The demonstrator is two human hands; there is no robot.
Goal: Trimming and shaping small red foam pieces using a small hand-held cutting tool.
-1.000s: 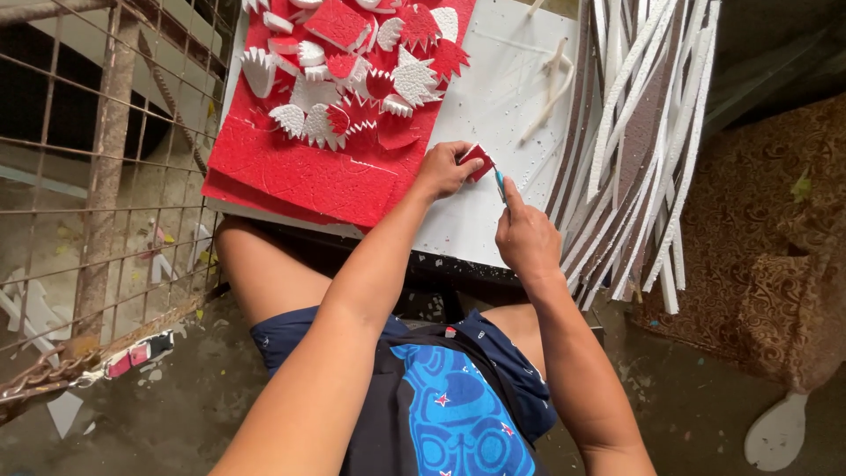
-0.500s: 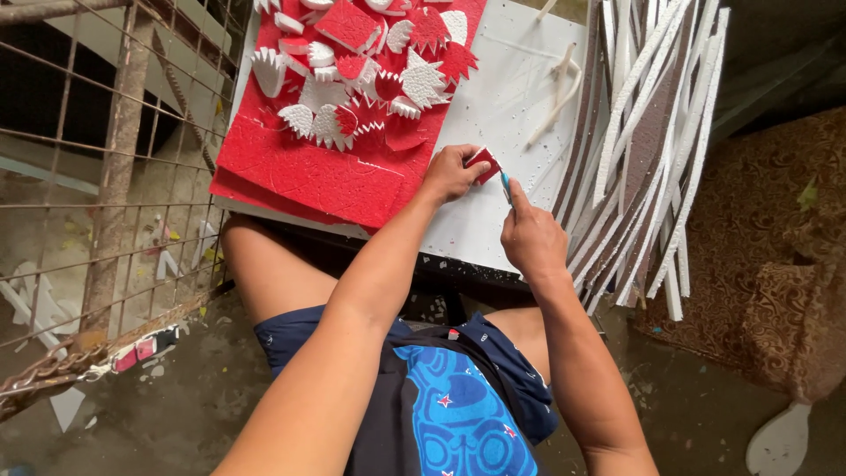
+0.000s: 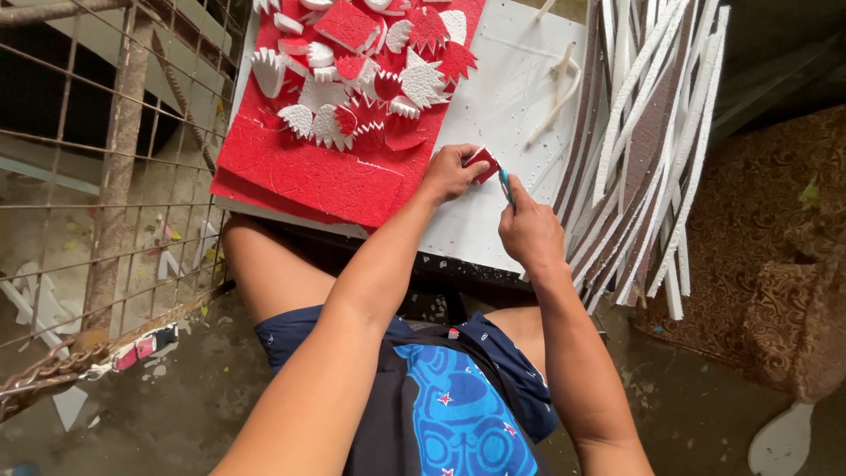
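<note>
Small red foam piece (image 3: 482, 162) being pinched in left hand (image 3: 451, 173) over white board (image 3: 502, 97), steadied for cutting; right hand (image 3: 529, 231) gripping blue-handled cutter (image 3: 505, 183), blade probably touching piece; cut shapes piling on red sheet (image 3: 308, 167).

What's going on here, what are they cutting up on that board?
A seated person is cutting foam shapes. The left hand pins a small red foam piece on the white board, while the right hand works a blue-handled cutter against it. Finished red and white cutouts lie on red foam sheets; white foam strips are stacked to the right.
</note>
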